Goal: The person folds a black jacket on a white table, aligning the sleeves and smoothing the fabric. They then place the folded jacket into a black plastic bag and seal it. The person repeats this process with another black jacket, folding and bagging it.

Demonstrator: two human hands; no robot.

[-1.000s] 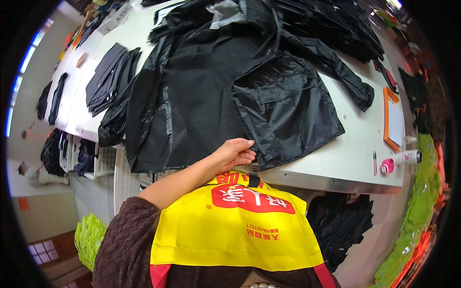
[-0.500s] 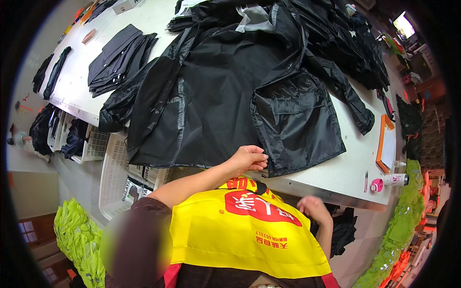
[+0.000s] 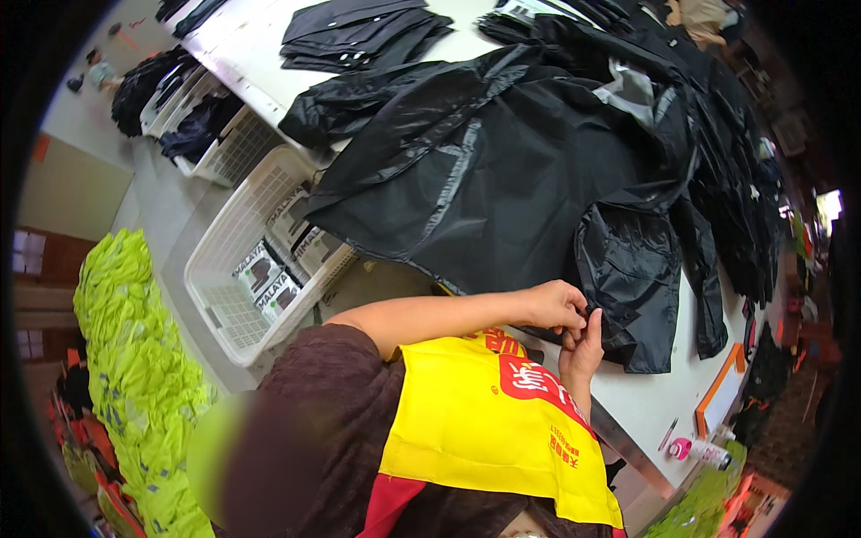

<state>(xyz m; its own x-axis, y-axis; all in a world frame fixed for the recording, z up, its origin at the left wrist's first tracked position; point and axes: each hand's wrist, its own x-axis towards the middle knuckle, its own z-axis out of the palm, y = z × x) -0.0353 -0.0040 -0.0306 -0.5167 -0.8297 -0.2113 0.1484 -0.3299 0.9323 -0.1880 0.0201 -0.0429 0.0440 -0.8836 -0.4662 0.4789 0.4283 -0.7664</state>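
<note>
A black jacket point(image 3: 529, 170) of thin, shiny fabric lies spread open across the white table, its sleeves out to both sides. My left hand point(image 3: 554, 305) pinches the lower corner of the jacket's right front panel at the near table edge. Right beside it is my right hand point(image 3: 583, 348), thumb up and fingers curled in at the same corner. Both hands' fingertips meet there, and whatever small part lies between them is hidden. The panel's pocket area point(image 3: 628, 247) rests just beyond the hands.
A white plastic basket point(image 3: 202, 269) with packaged goods stands left of the table point(image 3: 628, 394). Folded dark garments point(image 3: 359, 36) are stacked at the back. An orange-edged board point(image 3: 720, 390) and a bottle point(image 3: 708, 454) lie at the right. Bright green fabric point(image 3: 134, 350) is heaped at the left.
My right hand has come up from beside the apron to join the left at the jacket corner. The view has turned, so the table and jacket appear farther right.
</note>
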